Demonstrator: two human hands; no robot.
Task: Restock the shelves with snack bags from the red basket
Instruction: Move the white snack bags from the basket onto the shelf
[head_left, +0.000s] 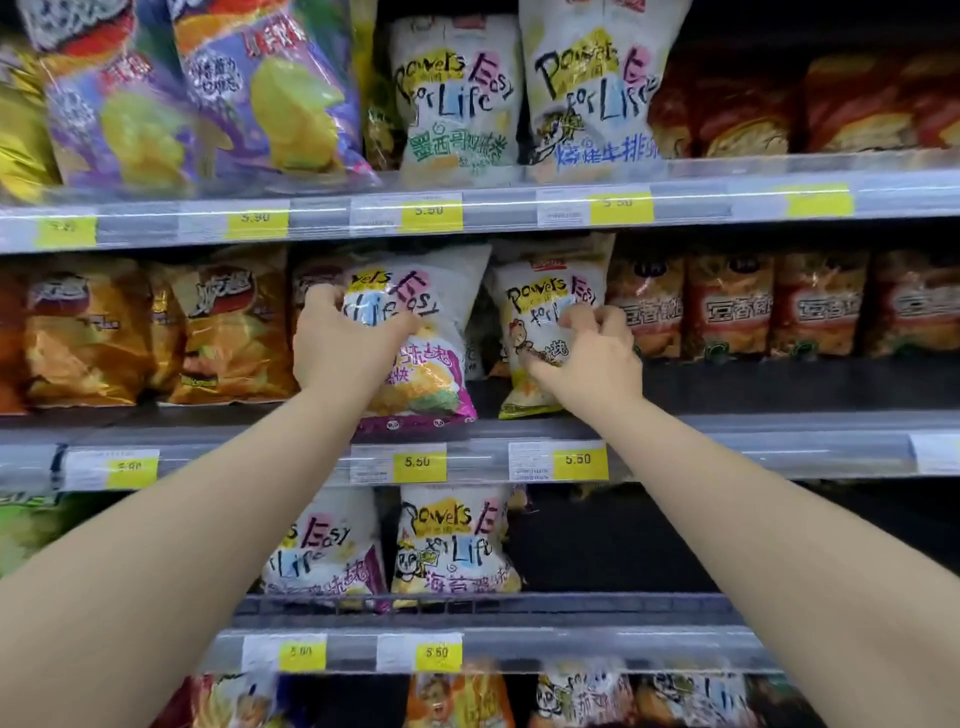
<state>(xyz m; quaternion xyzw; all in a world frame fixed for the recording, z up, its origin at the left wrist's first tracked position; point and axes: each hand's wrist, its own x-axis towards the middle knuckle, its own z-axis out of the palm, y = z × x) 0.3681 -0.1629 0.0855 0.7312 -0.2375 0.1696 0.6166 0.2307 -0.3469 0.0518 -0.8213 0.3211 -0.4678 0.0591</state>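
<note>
On the middle shelf (727, 431), the left hand (348, 348) clamps its fingers on the purple-edged snack bag (431, 358) and the right hand (589, 358) pinches the yellow-edged snack bag (540, 296) just beside it, both bags upright at the shelf's front lip, evidently for squaring; red basket not in view.

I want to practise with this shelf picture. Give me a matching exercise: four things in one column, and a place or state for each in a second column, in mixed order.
Things
1. left hand
2. right hand
3. lilac bags
4. orange bags

Places or states
A. on the second shelf, at the left
B. grips the yellow-edged bag
C. on the top shelf, at the left
D. grips the purple-edged bag

Pairs: 1-D, 2-B, 3-C, 4-A
</note>
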